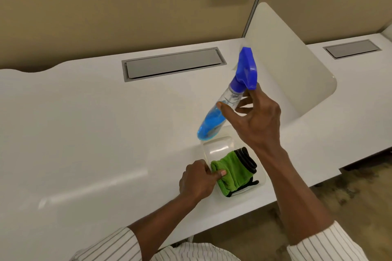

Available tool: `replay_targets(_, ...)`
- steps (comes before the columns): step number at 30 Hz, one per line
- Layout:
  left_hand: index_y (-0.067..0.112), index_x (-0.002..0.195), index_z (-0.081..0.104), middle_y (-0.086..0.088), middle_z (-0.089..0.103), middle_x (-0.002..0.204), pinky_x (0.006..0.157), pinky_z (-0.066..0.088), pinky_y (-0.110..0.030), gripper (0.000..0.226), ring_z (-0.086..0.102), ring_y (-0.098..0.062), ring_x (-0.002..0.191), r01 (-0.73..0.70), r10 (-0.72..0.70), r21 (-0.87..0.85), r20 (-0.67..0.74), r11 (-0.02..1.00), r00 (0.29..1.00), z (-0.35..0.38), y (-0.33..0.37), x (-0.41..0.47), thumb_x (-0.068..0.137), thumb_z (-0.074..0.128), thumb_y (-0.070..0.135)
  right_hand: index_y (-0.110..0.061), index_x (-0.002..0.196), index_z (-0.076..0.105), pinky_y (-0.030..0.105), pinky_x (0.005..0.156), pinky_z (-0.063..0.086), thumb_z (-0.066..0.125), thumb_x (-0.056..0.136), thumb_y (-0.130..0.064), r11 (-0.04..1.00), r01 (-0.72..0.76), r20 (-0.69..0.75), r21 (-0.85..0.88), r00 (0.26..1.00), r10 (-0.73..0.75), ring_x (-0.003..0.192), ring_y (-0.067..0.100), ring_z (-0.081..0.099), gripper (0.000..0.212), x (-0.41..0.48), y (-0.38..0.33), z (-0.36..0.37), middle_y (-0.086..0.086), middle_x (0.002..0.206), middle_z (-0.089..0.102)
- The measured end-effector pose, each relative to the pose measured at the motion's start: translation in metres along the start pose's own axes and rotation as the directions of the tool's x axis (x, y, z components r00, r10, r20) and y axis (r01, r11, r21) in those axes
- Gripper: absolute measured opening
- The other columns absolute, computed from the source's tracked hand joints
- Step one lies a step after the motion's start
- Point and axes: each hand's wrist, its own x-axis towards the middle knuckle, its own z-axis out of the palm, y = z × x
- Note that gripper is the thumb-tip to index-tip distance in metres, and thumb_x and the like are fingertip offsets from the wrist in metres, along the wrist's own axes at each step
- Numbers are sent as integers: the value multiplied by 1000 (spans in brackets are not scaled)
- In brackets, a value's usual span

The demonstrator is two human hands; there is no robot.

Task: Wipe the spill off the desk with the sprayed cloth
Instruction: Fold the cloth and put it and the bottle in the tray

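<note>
Right hand (254, 121) wraps the tilted bottle (224, 101) above the tray (214, 144); left hand (198, 179) pinches the cloth (233, 170) lying in it.

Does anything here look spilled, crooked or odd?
No spill shows on the desk. The spray bottle hangs tilted in the right hand; the left hand pinches the green cloth in its clear tray.

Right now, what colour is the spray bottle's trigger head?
Blue; the spray bottle's trigger head shows best in the head view.
</note>
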Motion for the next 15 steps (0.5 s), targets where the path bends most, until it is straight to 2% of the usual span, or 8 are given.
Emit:
replay_targets(6, 23, 87, 58, -4, 82, 95, 93, 67, -52, 54, 82, -26, 91, 9, -9, -23, 13, 1000, 1000, -1, 3, -2, 86, 84, 71, -18, 124, 61, 34, 68, 64, 85, 83, -45, 995, -56, -2, -81, 998, 56, 75, 15, 70, 55, -25, 23, -1, -1, 104, 76)
replay_targets(11, 22, 88, 58, -6, 83, 96, 92, 66, -55, 55, 82, -28, 92, 18, -17, -45, 16, 999, 1000, -2, 3, -4, 87, 84, 71, -16, 118, 63, 21, 68, 49, 85, 82, -48, 981, -125, 2, -149, 992, 127, 75, 17, 72, 53, -39, 41, 12, 0, 106, 78)
replay_targets(15, 24, 87, 56, -6, 83, 98, 92, 67, -55, 54, 82, -29, 92, 5, -4, -47, 14, 999, 1000, -1, 3, -7, 88, 82, 71, -15, 118, 64, 22, 71, 47, 84, 83, -49, 970, -166, 11, -176, 985, 171, 82, 20, 74, 53, -51, 52, 25, 3, 110, 78)
